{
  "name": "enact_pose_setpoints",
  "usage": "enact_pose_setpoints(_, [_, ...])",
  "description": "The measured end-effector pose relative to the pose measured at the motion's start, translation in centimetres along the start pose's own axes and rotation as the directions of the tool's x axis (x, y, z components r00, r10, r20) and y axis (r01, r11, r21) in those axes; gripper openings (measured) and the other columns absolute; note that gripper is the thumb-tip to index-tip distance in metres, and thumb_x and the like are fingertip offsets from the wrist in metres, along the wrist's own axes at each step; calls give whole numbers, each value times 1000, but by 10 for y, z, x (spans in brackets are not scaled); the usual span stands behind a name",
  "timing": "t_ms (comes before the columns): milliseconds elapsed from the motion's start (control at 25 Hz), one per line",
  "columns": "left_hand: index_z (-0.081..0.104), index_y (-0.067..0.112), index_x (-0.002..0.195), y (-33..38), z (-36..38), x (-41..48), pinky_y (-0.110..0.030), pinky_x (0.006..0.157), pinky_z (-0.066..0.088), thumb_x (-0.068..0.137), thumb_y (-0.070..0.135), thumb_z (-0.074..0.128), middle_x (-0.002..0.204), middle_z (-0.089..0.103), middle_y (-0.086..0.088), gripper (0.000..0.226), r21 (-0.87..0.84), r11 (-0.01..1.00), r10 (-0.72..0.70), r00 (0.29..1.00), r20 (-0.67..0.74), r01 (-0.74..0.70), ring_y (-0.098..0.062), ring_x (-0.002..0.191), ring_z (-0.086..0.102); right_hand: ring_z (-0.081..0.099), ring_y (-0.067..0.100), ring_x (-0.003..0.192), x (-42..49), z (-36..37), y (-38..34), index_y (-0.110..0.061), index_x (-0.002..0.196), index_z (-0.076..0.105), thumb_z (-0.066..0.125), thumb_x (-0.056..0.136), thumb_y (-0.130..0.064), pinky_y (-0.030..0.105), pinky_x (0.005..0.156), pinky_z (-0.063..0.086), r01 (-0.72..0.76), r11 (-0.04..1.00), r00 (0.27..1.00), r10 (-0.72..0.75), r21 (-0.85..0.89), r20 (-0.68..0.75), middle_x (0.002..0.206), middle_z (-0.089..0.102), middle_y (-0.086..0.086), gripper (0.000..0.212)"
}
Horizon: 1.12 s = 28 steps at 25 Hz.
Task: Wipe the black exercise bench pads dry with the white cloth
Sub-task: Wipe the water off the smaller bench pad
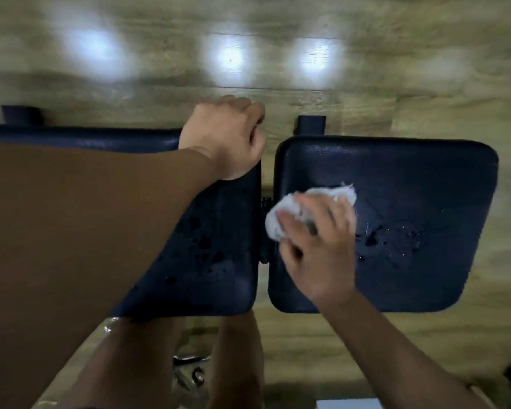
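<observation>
Right hand (316, 249): centre right of the frame, palm down with fingers spread and laid over the white cloth, pressing it onto the pad; outline blurred by motion.
White cloth (335, 192): crumpled into a wad under the right fingers, on the left half of the right pad; its edges show beyond the fingertips toward the upper right and at the pad's left edge.
Left hand (224, 137): upper centre, fingers curled over the far corner of the left pad, gripping it; the heel of the hand rests on the pad's top surface.
Left forearm (86, 216): fills the left of the frame and covers much of the left pad.
Right pad (425, 178): black, rounded corners, right half of the frame; water droplets (396, 236) lie just to the right of the hand.
Left pad (224, 261): black, just left of centre, separated from the right pad by a narrow gap; dark wet spots (202, 243) near its middle.
Frame stub (311, 124): black, beyond the right pad's upper left corner.
Floor (396, 93): wood-grain boards with three bright light reflections (229, 56) along the top.
Legs (236, 364): bottom centre, below the pads.
</observation>
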<state>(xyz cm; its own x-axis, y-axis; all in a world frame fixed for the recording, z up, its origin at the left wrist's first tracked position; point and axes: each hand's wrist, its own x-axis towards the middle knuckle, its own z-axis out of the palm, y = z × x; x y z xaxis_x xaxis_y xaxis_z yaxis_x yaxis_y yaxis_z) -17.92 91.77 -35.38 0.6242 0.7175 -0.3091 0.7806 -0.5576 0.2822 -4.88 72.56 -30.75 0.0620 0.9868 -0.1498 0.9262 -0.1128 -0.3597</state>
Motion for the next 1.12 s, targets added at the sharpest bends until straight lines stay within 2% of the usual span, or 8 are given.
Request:
enact_pose_setpoints(80, [58, 13, 106, 1, 0, -1, -37, 68, 41, 90, 33, 39, 98, 65, -7, 32, -18, 1000, 2, 1000, -11, -2, -29, 84, 57, 48, 26, 110, -3, 1, -2, -21, 98, 73, 63, 77, -22, 53, 102, 35, 70, 996, 997, -69, -52, 29, 119, 62, 5, 23])
enact_pose_setpoints(200, [58, 13, 107, 2, 1, 0, -35, 68, 36, 90, 33, 39, 100, 65, -7, 32, -31, 1000, 4, 1000, -26, -5, -29, 88, 57, 40, 25, 105, 68, 8, 1, -26, 97, 72, 62, 77, -29, 46, 90, 34, -101, 991, 991, 93, -83, -97, 114, 61, 4, 22])
enact_pose_setpoints(320, [58, 13, 108, 2, 1, 1, -33, 69, 32, 90, 32, 39, 102, 65, -6, 32, -36, 999, -2, 1000, -19, 1, -28, 92, 57, 42, 25, 106, 101, 14, -1, -29, 98, 71, 58, 80, -33, 45, 89, 32, -192, 975, 973, 175, -109, -150, 115, 60, 2, 23])
enact_pose_setpoints(600, [54, 17, 114, 1, 2, 2, -36, 70, 36, 93, 35, 31, 107, 62, -3, 36, -9, 1000, -4, 999, 46, 4, -25, 98, 55, 48, 25, 96, -14, -2, -8, -26, 95, 74, 73, 75, -23, 45, 86, 33, -111, 987, 994, 107, -120, -35, 108, 63, 1, 20])
enact_pose_setpoints(840, [59, 14, 106, 2, -3, 2, -34, 65, 38, 91, 32, 37, 96, 65, -5, 32, -72, 997, -2, 999, 45, 5, -27, 88, 57, 52, 33, 94, 101, 3, 23, -14, 95, 69, 61, 80, -17, 45, 72, 44, -223, 974, 944, 208, -31, -257, 105, 63, 9, 17])
enact_pose_setpoints(920, [61, 14, 103, 3, -4, 2, -31, 63, 35, 90, 32, 38, 93, 67, -6, 32, -76, 997, 2, 999, 38, 1, -28, 85, 58, 48, 30, 91, 60, 6, 15, -14, 103, 61, 55, 91, -22, 43, 70, 44, -189, 982, 957, 188, 19, -218, 109, 59, 12, 15])
enact_pose_setpoints(1000, [62, 15, 104, 2, -4, 2, -31, 65, 33, 91, 31, 38, 95, 68, -6, 32, -56, 998, 5, 998, 63, -2, -29, 85, 59, 46, 25, 86, -9, 8, 0, -21, 112, 53, 47, 96, -26, 41, 69, 44, -175, 984, 981, 176, 17, -81, 113, 51, 4, 18])
enact_pose_setpoints(1120, [61, 14, 104, 1, -4, 1, -35, 65, 39, 88, 34, 32, 94, 68, -8, 39, -57, 998, 15, 997, 79, -10, -32, 84, 59, 49, 25, 80, -45, 10, -2, -23, 108, 58, 51, 87, -17, 39, 68, 44, -176, 984, 983, 176, 8, -55, 108, 47, -2, 23])
